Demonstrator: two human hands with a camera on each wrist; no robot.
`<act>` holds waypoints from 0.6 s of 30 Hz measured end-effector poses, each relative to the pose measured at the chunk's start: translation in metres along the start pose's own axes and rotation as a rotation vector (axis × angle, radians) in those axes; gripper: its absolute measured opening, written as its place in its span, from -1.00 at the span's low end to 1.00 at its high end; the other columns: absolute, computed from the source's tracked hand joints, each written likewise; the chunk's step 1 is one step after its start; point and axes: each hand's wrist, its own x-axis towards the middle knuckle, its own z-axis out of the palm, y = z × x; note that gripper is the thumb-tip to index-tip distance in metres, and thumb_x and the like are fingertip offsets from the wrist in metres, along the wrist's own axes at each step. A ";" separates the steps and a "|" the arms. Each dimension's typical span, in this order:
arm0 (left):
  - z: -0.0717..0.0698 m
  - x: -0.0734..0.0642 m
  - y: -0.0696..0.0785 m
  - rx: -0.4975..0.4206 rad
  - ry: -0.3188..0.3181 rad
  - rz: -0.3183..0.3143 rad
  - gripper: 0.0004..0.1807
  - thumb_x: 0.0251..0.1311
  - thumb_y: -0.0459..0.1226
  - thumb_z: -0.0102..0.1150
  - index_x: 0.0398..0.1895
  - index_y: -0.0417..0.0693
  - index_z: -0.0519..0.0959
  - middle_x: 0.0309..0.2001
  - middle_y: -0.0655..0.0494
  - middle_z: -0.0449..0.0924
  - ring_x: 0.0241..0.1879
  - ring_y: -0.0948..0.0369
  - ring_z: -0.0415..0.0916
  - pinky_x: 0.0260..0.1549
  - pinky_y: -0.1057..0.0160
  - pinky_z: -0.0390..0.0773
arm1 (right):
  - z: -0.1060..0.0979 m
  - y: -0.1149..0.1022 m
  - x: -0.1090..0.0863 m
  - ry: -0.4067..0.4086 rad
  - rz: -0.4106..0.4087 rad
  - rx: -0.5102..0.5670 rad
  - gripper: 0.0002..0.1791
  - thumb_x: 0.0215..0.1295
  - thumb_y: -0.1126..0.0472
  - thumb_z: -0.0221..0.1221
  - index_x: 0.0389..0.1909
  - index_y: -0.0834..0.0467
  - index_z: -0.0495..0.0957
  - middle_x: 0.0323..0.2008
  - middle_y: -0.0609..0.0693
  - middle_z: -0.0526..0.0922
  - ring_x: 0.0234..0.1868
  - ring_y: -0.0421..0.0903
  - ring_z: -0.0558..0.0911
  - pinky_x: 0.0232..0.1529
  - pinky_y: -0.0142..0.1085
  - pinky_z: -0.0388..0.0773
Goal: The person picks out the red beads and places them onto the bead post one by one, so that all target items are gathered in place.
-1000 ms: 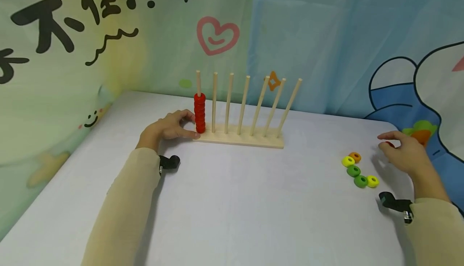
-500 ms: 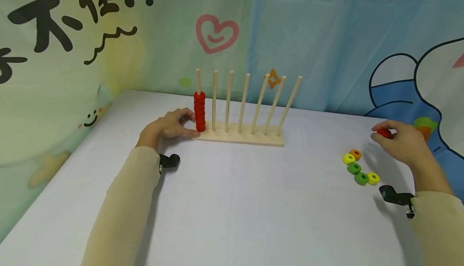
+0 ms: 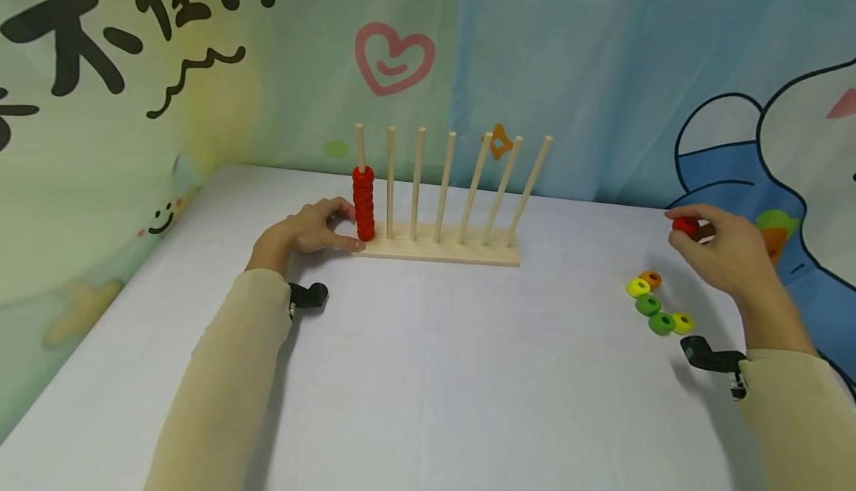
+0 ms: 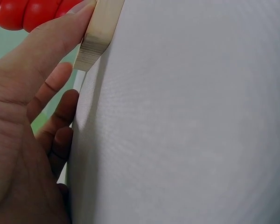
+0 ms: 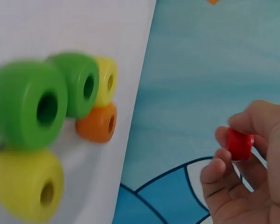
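Note:
My right hand (image 3: 725,253) pinches a red bead (image 5: 240,144) between thumb and fingers, raised above the table's right side. At the left end of a wooden peg stand (image 3: 435,251), my left hand (image 3: 310,229) grips the base, thumb on its near corner and fingers behind; the left wrist view shows the thumb against the wood. A stack of red beads (image 3: 363,205) fills the lower part of the leftmost peg. The other pegs (image 3: 444,188) are bare. Below the right hand lie two green beads (image 3: 661,323), two yellow beads (image 3: 638,287) and one orange bead (image 3: 650,279).
A white-covered table (image 3: 468,372) carries everything. Behind it hangs a printed cloth backdrop (image 3: 555,67), close to the table's back edge. Both wrists wear small black camera mounts (image 3: 309,296).
My right hand has lifted the red bead and moved slightly left and away, bringing the bead into clear sight. My left hand stays at the stand. The head view has shifted a little.

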 end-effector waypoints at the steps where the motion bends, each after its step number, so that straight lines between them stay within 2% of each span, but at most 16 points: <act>1: 0.000 0.000 -0.001 0.000 -0.001 -0.002 -0.35 -0.02 0.15 0.44 0.07 0.14 0.40 0.19 0.10 0.33 0.25 0.04 0.17 0.25 -0.15 0.21 | 0.001 -0.003 0.000 0.022 -0.008 0.017 -0.63 0.42 0.14 0.06 0.17 0.17 0.50 0.00 0.27 0.48 -0.05 0.22 0.40 -0.35 -0.18 0.40; 7: 0.001 -0.002 -0.002 -0.023 -0.013 -0.006 -0.33 -0.02 0.14 0.44 0.09 0.11 0.38 0.18 0.07 0.32 0.23 0.04 0.18 0.24 -0.11 0.23 | 0.006 -0.018 0.001 0.113 -0.054 0.100 -0.65 0.40 0.13 0.09 0.14 0.15 0.53 0.01 0.17 0.51 -0.15 0.00 0.37 -0.43 -0.53 0.33; 14: 0.001 -0.001 0.002 -0.018 -0.015 -0.009 -0.33 -0.02 0.16 0.43 0.09 0.14 0.39 0.20 0.09 0.31 0.26 0.03 0.15 0.25 -0.15 0.20 | 0.011 -0.029 -0.001 0.064 -0.059 0.102 -0.57 0.42 -0.07 0.10 0.08 0.16 0.56 -0.12 0.17 0.56 -0.19 -0.01 0.41 -0.50 -0.46 0.39; 18: 0.001 -0.001 0.003 -0.008 -0.020 -0.012 -0.33 -0.02 0.16 0.43 0.09 0.14 0.39 0.21 0.09 0.31 0.27 0.03 0.15 0.25 -0.17 0.20 | 0.013 -0.033 -0.003 0.036 -0.057 0.117 -0.56 0.41 -0.10 0.10 0.05 0.15 0.58 -0.01 0.16 0.51 -0.12 0.10 0.48 -0.47 -0.49 0.41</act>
